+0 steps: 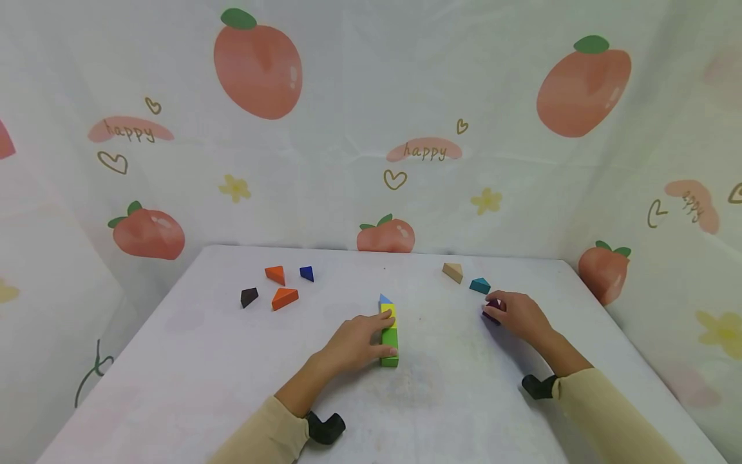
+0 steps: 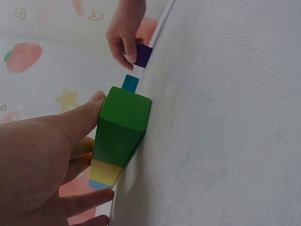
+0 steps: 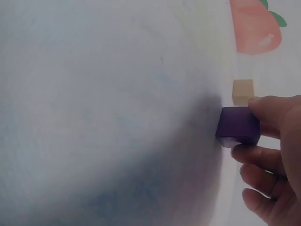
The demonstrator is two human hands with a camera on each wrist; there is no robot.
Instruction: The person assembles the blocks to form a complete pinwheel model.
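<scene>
A green block [image 1: 390,345], a yellow block [image 1: 388,316] and a light blue triangular block [image 1: 385,299] lie in a line at the middle of the table. My left hand [image 1: 357,343] rests along that line, thumb on the green block and a fingertip over the yellow one, with fingers mostly straight. Over at the right, my right hand [image 1: 520,316] pinches a dark purple block [image 3: 239,125] between thumb and fingers, close to the tabletop. Just beyond that hand lies a teal block [image 1: 480,285].
A tan triangular block [image 1: 453,272] lies at the back right. On the left are two orange blocks [image 1: 285,298], a dark blue block [image 1: 307,273] and a dark brown block [image 1: 249,297]. Behind the white table [image 1: 232,386] hangs a printed cloth [image 1: 336,161].
</scene>
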